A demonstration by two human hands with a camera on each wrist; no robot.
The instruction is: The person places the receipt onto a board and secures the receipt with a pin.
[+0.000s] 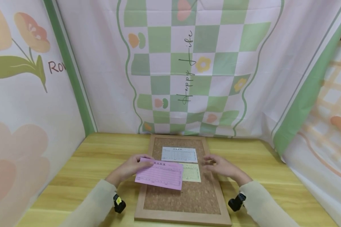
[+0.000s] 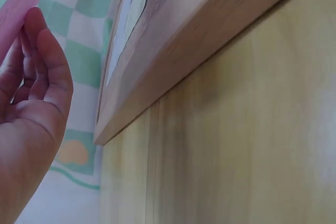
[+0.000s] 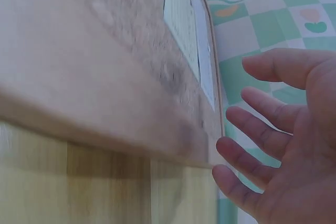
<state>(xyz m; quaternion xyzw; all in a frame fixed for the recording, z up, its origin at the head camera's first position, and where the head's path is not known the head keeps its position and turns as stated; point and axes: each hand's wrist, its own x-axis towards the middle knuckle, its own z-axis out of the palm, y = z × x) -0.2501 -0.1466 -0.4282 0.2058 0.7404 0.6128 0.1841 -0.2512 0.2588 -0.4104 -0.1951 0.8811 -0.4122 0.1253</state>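
My left hand (image 1: 132, 167) pinches a pink printed form (image 1: 160, 176) by its upper left corner, above the left half of a wood-framed cork board (image 1: 184, 198). In the left wrist view, thumb and fingers (image 2: 50, 51) meet at the pink sheet's edge (image 2: 20, 11). A pale blue form (image 1: 179, 154) lies on the upper part of the board. Just below it lies a yellow-green form (image 1: 192, 172), its left part hidden by the pink one. My right hand (image 1: 223, 165) hovers by the board's right edge with fingers spread, holding nothing.
The board lies on a yellow wood-grain table (image 1: 102, 151). Behind it hangs a curtain (image 1: 184, 63) with green and white checks and printed letters. More patterned cloth (image 1: 25, 126) hangs on both sides. Each wrist wears a small black camera (image 1: 119, 204).
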